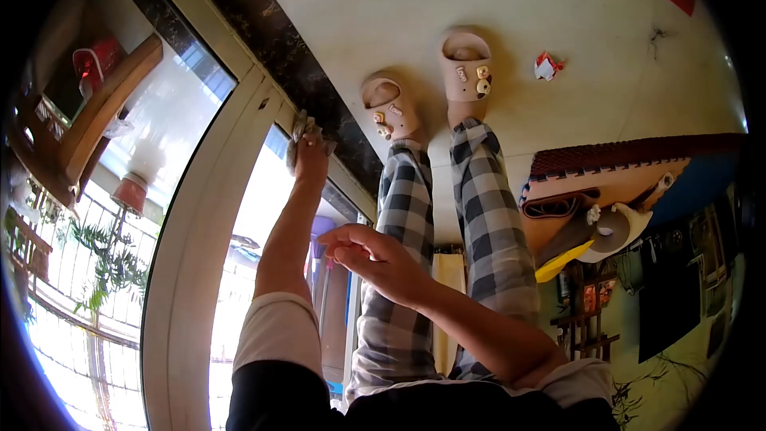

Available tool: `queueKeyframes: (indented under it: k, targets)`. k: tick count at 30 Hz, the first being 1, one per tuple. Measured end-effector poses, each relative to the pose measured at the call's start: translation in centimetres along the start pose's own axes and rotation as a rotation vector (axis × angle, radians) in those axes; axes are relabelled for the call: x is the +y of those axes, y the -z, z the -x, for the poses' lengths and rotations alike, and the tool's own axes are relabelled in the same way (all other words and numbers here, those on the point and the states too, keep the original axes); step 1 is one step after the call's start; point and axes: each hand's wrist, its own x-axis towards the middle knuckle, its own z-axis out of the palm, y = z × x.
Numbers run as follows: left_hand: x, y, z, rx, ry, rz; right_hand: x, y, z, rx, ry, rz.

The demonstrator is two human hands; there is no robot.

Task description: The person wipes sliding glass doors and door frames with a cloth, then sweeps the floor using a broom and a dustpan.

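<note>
My left hand [311, 161] is closed on a crumpled greyish cloth [300, 129], which sits against the lower part of a pale door frame [254, 80]. Part of the cloth is hidden under my fingers. In front of my checked trousers hangs my right hand [373, 262], its fingers loosely bent and nothing visible in them. Glass panes [239, 271] fill the frame on the left. Both of my feet are in beige slippers [465, 72] with small charms, on the pale tiled floor.
A dark marble strip [263, 16] borders the door. On the floor lies a red and white wrapper [548, 66]. Foam mats [614, 168] and a yellow object [562, 262] are on the right. Beyond the glass are a wooden chair [112, 116] and a potted plant [129, 191].
</note>
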Motion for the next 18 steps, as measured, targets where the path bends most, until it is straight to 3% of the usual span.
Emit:
queueKeyframes:
  k: [3,5,11,13,14,16,18]
  targets:
    - [-2.2,-1.2,-0.3,0.016,-0.039,0.003,0.4,-0.5,-0.2,0.005,0.03,-0.007]
    - [-6.1,1.7,-1.7,-0.095,-0.081,-0.054,0.2,-0.7,0.0,-0.014,-0.017,0.058]
    - [-4.9,2.0,-4.4,-0.277,0.085,0.154,-0.5,-0.5,-0.2,0.049,0.055,0.034]
    - [-2.0,0.3,-2.2,-0.188,0.078,-0.304,-0.7,-0.3,-0.1,0.04,0.057,0.078]
    - [-0.3,-2.4,-1.9,-0.137,0.166,0.022,-0.4,-0.5,0.1,0.042,0.031,0.044]
    - [-0.1,-2.8,-1.1,-0.174,0.215,0.368,0.0,-0.6,-0.3,0.023,0.03,0.014]
    - [0.8,-1.0,1.6,-0.387,0.001,0.325,0.7,-0.9,-0.3,-0.002,0.085,-0.006]
